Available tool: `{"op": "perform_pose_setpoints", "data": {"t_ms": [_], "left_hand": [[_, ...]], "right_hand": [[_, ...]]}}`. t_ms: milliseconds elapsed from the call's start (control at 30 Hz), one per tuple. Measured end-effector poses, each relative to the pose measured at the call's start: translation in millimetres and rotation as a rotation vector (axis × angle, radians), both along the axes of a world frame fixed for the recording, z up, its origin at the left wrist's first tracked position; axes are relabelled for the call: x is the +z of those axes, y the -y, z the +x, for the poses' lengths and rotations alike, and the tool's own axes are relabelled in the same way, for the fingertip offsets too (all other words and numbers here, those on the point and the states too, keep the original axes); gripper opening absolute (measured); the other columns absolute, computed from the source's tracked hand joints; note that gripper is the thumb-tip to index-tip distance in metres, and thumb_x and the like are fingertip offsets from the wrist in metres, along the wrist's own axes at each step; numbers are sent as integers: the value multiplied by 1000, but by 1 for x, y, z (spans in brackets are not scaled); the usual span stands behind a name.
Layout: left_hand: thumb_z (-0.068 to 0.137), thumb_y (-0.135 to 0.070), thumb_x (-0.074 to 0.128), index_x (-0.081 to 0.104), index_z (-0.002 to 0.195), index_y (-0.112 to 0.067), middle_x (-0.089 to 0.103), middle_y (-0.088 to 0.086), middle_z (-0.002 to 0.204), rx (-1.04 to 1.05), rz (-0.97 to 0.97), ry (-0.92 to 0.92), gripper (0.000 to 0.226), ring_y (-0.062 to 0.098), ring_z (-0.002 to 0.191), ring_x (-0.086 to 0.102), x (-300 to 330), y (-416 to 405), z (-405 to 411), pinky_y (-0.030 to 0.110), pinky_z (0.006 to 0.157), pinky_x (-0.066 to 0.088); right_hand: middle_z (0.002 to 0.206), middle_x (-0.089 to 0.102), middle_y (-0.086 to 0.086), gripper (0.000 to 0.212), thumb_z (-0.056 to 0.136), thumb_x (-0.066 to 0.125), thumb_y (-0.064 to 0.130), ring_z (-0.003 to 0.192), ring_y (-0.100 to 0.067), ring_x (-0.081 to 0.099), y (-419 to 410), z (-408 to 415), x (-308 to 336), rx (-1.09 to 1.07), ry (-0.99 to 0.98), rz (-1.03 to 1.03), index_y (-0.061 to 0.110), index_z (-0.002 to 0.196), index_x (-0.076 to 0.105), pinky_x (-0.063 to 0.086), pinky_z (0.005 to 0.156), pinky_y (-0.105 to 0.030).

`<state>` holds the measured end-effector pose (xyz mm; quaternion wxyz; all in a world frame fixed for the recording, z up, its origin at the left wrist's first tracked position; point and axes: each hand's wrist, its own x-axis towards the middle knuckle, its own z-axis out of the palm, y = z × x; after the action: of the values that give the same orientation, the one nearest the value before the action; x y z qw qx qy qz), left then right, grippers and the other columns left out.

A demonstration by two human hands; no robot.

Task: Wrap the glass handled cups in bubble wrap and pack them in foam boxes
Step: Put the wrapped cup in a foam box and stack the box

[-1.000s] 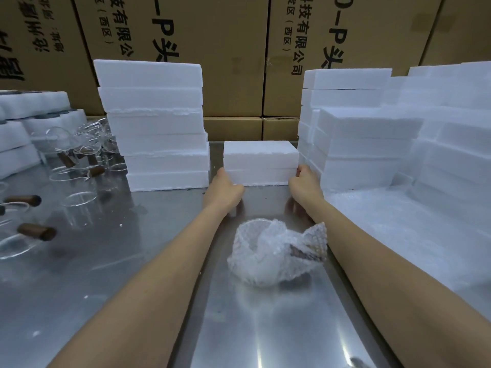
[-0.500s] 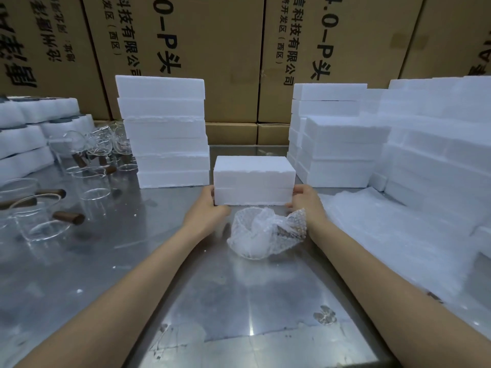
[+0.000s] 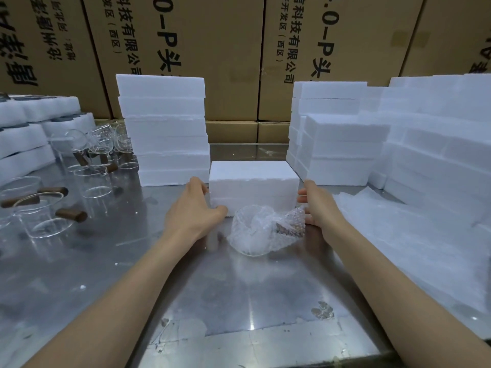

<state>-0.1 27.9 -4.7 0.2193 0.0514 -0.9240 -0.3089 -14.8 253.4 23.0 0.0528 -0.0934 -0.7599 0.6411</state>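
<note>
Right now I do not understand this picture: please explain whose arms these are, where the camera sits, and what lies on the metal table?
No machine here: a person works with bare hands, and the camera sits on the person's head, looking forward and down. The left hand and the right hand hold a closed white foam box by its two ends. Just in front of it, on the steel table, lies a glass cup wrapped in bubble wrap. At the left stand unwrapped glass cups with brown handles. Stacks of foam boxes rise on both sides, with cardboard cartons behind.
</note>
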Motion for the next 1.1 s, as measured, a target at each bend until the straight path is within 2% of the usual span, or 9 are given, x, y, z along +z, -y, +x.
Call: {"op": "perform_pose_setpoints", "data": {"t_ms": [133,233,300,367,500,667,800,967,1100], "left_hand": [[76,-32,64,38,111,-23,48,-7,117,-60,103,-152,45,20,104,51,3,-1,-1,36,77,41],[67,-39,54,39,106,-28,50,-11,113,-121,142,-198,44,15,105,51,5,-4,2,33,76,38],[65,-38,53,39,106,-29,51,-12,112,-157,179,-252,44,13,105,51,6,-6,5,31,78,37],[67,-34,55,42,111,-26,51,-10,115,-201,207,-333,46,12,108,50,8,-7,7,31,82,39],[75,-31,53,41,129,-19,48,-8,126,-329,186,-461,57,10,118,47,14,-10,12,29,92,40],[77,-45,47,34,139,-23,41,-20,134,-405,95,-496,67,-2,120,41,16,-13,17,16,91,32],[79,-48,48,31,142,-23,37,-22,138,-449,76,-512,70,-7,122,38,19,-13,21,8,93,30],[76,-52,51,32,142,-16,39,-7,145,-496,22,-478,78,6,128,40,19,-16,24,14,101,30],[76,-58,52,30,143,-24,37,-13,145,-565,-29,-442,78,3,127,40,21,-20,30,10,101,28]], "right_hand": [[93,52,-8,41,100,25,29,79,-23,46,3,-3,0,9,-121,174,1,96,54,36,74,-36],[95,53,4,33,100,27,41,91,-15,52,7,3,2,45,-184,110,26,81,50,39,84,-36],[109,48,0,28,99,29,46,108,-19,46,6,3,1,40,-211,127,30,81,43,38,98,-41],[112,47,-1,25,97,34,50,103,-17,48,3,2,1,20,-243,73,30,85,43,42,90,-35],[104,55,1,38,93,48,50,86,-8,57,0,1,5,37,-225,-155,20,115,43,43,64,-21],[95,54,-7,9,87,55,17,82,-19,55,-9,3,11,151,-108,-706,14,95,57,50,69,-25],[91,56,-7,17,84,53,18,83,-21,57,-14,3,12,227,-76,-689,13,100,58,50,70,-28],[91,53,-6,39,93,50,41,68,-17,54,-10,-2,9,143,-19,-605,16,122,50,46,54,-26],[87,58,-6,36,95,46,35,57,-13,57,-14,-3,8,86,-48,-830,14,125,49,52,50,-22]]}}
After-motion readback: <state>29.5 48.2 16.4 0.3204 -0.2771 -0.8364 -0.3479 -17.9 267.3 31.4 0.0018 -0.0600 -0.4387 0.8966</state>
